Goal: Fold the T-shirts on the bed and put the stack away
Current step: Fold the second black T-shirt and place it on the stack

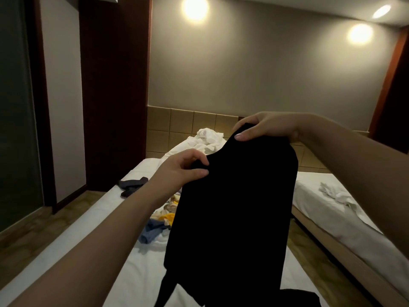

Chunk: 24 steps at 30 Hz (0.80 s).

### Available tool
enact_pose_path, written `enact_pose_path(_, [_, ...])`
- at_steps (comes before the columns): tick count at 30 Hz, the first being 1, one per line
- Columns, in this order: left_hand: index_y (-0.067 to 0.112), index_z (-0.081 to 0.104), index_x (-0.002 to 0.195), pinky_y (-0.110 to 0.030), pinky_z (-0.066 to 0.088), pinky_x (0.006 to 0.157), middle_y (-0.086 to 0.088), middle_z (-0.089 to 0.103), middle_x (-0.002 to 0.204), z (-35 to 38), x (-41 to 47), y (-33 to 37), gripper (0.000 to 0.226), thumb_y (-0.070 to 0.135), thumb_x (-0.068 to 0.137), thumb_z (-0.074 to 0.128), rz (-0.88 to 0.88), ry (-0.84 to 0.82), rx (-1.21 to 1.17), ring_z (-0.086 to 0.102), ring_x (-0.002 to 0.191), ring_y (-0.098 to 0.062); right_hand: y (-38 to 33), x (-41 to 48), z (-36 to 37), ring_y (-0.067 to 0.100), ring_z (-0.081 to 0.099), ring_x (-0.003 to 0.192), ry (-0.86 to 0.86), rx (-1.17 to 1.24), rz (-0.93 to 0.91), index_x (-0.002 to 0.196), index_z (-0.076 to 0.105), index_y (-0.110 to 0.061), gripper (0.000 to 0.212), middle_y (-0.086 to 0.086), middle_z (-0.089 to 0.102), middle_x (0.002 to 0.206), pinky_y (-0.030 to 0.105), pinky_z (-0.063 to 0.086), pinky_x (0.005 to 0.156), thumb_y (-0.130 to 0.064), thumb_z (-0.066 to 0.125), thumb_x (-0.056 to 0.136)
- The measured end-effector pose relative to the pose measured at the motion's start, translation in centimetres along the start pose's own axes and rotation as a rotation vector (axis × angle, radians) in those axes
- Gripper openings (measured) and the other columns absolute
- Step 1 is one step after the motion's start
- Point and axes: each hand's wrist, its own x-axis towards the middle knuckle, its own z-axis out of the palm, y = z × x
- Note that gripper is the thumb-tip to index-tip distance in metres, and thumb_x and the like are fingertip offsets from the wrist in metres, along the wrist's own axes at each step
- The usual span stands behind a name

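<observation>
You hold a black T-shirt (pixel 232 207) up over the white bed (pixel 137 273).

The bed has a smooth white sheet, and the dim room has a grey wall with two round lights (pixel 194 6). Your left hand (pixel 186 165) pinches one top corner of the shirt, and your right hand (pixel 265 127) pinches the other, higher up. The soft shirt hangs limp, cut off at the bottom. It hides part of a crumpled blue and yellow heap (pixel 159 222). A second bed (pixel 321 207) stands to the right.

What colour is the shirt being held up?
Plain black, seen in the head view: the shirt hangs from the left hand and right hand.
</observation>
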Motion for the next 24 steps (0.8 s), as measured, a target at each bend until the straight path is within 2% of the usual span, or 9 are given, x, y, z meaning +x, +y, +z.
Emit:
enact_pose_path(2, [0.015, 0.062, 0.085, -0.018, 0.049, 0.067, 0.003, 0.063, 0.084, 0.5, 0.0, -0.4, 0.014, 0.001, 0.085, 0.059, 0.01, 0.009, 0.045, 0.061, 0.077, -0.012, 0.0, 0.2, 0.6, 0.008, 0.065, 0.088, -0.008, 0.0, -0.026, 0.102, 0.066, -0.029, 0.019, -0.005, 0.063, 0.104, 0.021, 0.054, 0.07, -0.026, 0.062, 0.084])
enact_pose_path(5, [0.018, 0.062, 0.084, -0.019, 0.046, 0.062, 0.003, 0.062, 0.079, 1.8, -0.1, -0.8, 0.006, 0.013, 0.083, 0.065, -0.028, 0.054, 0.09, 0.06, 0.072, -0.012, -0.2, 0.3, 1.6, 0.006, 0.065, 0.083, -0.02, -0.018, -0.05, 0.096, 0.068, -0.03, 0.015, -0.008, 0.064, 0.098, 0.02, 0.053, 0.067, -0.02, 0.06, 0.089])
enact_pose_path(10, [0.028, 0.066, 0.072, -0.018, 0.045, 0.067, 0.012, 0.065, 0.071, 3.8, -0.7, -1.8, 0.01, 0.024, 0.081, 0.069, 0.05, 0.293, 0.291, 0.061, 0.071, -0.006, -0.6, 0.4, 2.5, 0.008, 0.063, 0.085, 0.019, -0.13, -0.058, 0.087, 0.067, -0.025, 0.005, -0.008, 0.064, 0.091, 0.017, 0.053, 0.068, -0.026, 0.062, 0.087])
enact_pose_path(13, [0.023, 0.071, 0.082, -0.009, 0.042, 0.069, 0.018, 0.064, 0.079, 4.7, -1.3, -2.3, 0.006, 0.024, 0.084, 0.065, 0.175, 0.39, 0.461, 0.059, 0.077, 0.0, -0.7, 0.3, 2.8, 0.006, 0.061, 0.084, 0.065, -0.223, -0.07, 0.087, 0.066, -0.026, 0.006, -0.012, 0.062, 0.088, 0.014, 0.05, 0.067, -0.029, 0.061, 0.088])
enact_pose_path(15, [0.017, 0.071, 0.092, -0.005, 0.039, 0.072, 0.013, 0.063, 0.088, 5.3, -1.4, -2.4, 0.014, 0.027, 0.083, 0.066, 0.239, 0.426, 0.541, 0.056, 0.08, 0.001, -0.9, 0.1, 3.1, 0.001, 0.06, 0.082, 0.081, -0.277, -0.092, 0.086, 0.066, -0.028, 0.005, -0.013, 0.063, 0.088, 0.014, 0.048, 0.068, -0.03, 0.061, 0.088])
enact_pose_path(19, [0.017, 0.07, 0.104, 0.004, 0.033, 0.075, 0.017, 0.057, 0.097, 6.2, -1.2, -2.1, 0.025, 0.027, 0.081, 0.07, 0.308, 0.431, 0.61, 0.05, 0.085, 0.016, -1.4, -0.1, 3.9, -0.004, 0.059, 0.075, 0.093, -0.365, -0.15, 0.082, 0.066, -0.031, 0.003, -0.016, 0.063, 0.084, 0.011, 0.046, 0.065, -0.033, 0.065, 0.085])
enact_pose_path(21, [0.014, 0.071, 0.105, 0.005, 0.032, 0.075, 0.017, 0.057, 0.098, 6.3, -1.1, -1.9, 0.023, 0.02, 0.082, 0.068, 0.328, 0.446, 0.625, 0.049, 0.082, 0.014, -1.7, -0.3, 4.0, -0.002, 0.059, 0.078, 0.06, -0.436, -0.142, 0.081, 0.064, -0.032, 0.003, -0.016, 0.061, 0.085, 0.011, 0.047, 0.064, -0.033, 0.067, 0.083])
enact_pose_path(24, [0.013, 0.07, 0.108, 0.0, 0.036, 0.08, 0.016, 0.057, 0.099, 5.8, -1.3, -1.7, 0.025, 0.013, 0.083, 0.067, 0.296, 0.481, 0.602, 0.047, 0.088, 0.01, -1.7, -0.7, 3.8, 0.004, 0.057, 0.085, 0.001, -0.542, -0.109, 0.081, 0.063, -0.033, 0.005, -0.016, 0.058, 0.086, 0.017, 0.047, 0.073, -0.034, 0.068, 0.082])
